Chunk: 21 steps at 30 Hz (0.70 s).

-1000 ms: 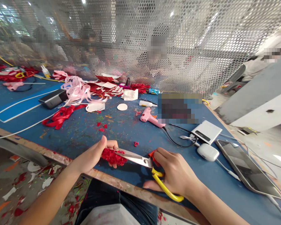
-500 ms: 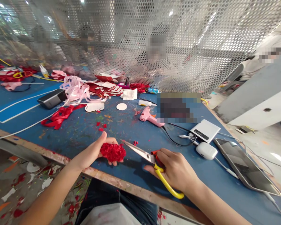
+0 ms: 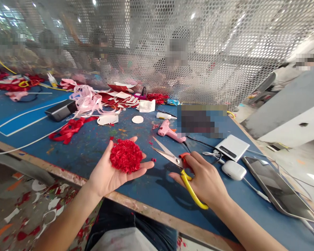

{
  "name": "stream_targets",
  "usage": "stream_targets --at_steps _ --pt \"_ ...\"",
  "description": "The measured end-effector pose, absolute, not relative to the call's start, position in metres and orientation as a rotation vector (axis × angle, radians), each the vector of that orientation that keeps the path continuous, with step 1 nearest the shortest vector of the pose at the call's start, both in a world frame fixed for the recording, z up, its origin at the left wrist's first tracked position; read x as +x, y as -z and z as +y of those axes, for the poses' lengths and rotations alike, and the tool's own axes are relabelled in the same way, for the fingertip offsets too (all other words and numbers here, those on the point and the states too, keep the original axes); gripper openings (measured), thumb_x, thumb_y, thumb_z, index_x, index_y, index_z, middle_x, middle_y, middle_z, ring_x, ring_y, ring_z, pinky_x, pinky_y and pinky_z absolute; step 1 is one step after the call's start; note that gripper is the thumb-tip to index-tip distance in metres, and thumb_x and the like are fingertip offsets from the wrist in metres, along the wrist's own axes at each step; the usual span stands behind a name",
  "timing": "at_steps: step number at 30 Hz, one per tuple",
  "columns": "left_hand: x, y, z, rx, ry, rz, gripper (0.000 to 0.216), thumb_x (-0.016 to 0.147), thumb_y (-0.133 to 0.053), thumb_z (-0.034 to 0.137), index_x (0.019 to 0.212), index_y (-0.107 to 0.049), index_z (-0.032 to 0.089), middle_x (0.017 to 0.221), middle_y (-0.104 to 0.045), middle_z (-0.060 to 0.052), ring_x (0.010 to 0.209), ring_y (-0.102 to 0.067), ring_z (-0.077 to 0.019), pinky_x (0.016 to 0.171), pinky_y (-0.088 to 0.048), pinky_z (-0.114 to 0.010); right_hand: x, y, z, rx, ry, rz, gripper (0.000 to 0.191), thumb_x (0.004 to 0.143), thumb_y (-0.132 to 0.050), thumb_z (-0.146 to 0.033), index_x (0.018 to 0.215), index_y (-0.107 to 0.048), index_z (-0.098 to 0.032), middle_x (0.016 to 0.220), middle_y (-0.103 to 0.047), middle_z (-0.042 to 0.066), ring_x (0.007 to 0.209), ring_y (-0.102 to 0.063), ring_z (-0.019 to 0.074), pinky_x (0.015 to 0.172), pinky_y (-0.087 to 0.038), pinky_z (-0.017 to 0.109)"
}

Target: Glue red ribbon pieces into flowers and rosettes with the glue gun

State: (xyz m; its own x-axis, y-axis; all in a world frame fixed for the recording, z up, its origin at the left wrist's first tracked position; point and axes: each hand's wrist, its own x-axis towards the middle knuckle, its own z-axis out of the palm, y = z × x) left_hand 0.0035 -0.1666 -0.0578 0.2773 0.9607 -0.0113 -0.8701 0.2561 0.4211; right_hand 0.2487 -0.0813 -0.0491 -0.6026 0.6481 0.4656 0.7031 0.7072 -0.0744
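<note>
My left hand (image 3: pixel 112 172) is palm up above the near edge of the blue table (image 3: pixel 136 139), fingers spread. A round red ruffled flower (image 3: pixel 126 156) rests on its palm. To the right, my right hand (image 3: pixel 202 179) grips scissors (image 3: pixel 176 164) with a yellow and an orange handle. Their blades are parted and point up-left toward the flower, a short gap away.
A pink glue gun (image 3: pixel 169 130), white power bank (image 3: pixel 232 147), earbud case (image 3: pixel 234 169) and tablet (image 3: pixel 279 188) lie to the right. Red ribbon (image 3: pixel 68 129), pink ribbon (image 3: pixel 87 101), a black box (image 3: pixel 60 109) and paper scraps lie left and behind. A perforated screen (image 3: pixel 157 48) with people beyond it backs the table.
My left hand turned palm up and lifted the flower away from the blades. My right hand pulled the scissors back to the right and raised them.
</note>
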Motion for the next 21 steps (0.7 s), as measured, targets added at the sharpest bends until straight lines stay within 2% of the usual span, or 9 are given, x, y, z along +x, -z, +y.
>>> stream_targets --at_steps 4,8,11,14,21 --pt "0.007 0.056 -0.163 0.286 -1.301 0.241 0.065 0.091 -0.022 0.059 0.107 -0.067 0.014 0.106 -0.068 -0.018 0.112 -0.056 -0.0361 0.089 -0.045 -0.043 0.252 0.049 -0.078 -0.899 0.25 -2.442 0.044 0.079 -0.047 -0.063 0.068 -0.046 -0.02 0.066 -0.047 0.001 0.053 -0.046 0.0117 0.048 -0.037 0.023" --pt "0.01 0.056 -0.161 0.22 -1.271 0.236 0.078 0.092 -0.012 0.058 0.099 -0.068 0.004 0.103 -0.068 -0.021 0.101 -0.063 -0.0294 0.078 -0.049 -0.034 0.251 0.048 -0.076 -0.737 0.341 -2.424 0.045 0.076 -0.052 -0.063 0.067 -0.048 -0.019 0.064 -0.044 0.0 0.051 -0.041 0.0105 0.047 -0.035 0.023" --pt "0.014 0.058 -0.161 0.169 -1.232 0.239 0.075 0.092 -0.016 0.058 0.096 -0.069 0.005 0.094 -0.071 -0.019 0.092 -0.066 -0.0264 0.07 -0.049 -0.03 0.25 0.047 -0.078 -0.686 0.357 -2.419 0.042 0.076 -0.053 -0.06 0.067 -0.049 -0.019 0.064 -0.043 0.0 0.051 -0.04 0.0103 0.047 -0.034 0.022" --pt "0.018 0.06 -0.162 0.138 -1.164 0.262 0.068 0.092 -0.022 0.057 0.095 -0.069 0.008 0.09 -0.072 -0.015 0.084 -0.068 -0.0253 0.068 -0.05 -0.032 0.248 0.046 -0.082 -0.653 0.379 -2.443 0.036 0.077 -0.052 -0.053 0.067 -0.05 -0.019 0.064 -0.043 0.001 0.052 -0.039 0.011 0.048 -0.034 0.022" --pt "0.027 0.06 -0.161 0.103 -1.084 0.452 0.065 0.091 -0.024 0.059 0.091 -0.068 0.01 0.087 -0.072 -0.012 0.082 -0.067 -0.0226 0.075 -0.049 -0.035 0.246 0.045 -0.089 -0.636 0.477 -2.466 0.029 0.076 -0.052 -0.046 0.066 -0.052 -0.019 0.064 -0.045 0.002 0.056 -0.041 0.0133 0.051 -0.036 0.024"
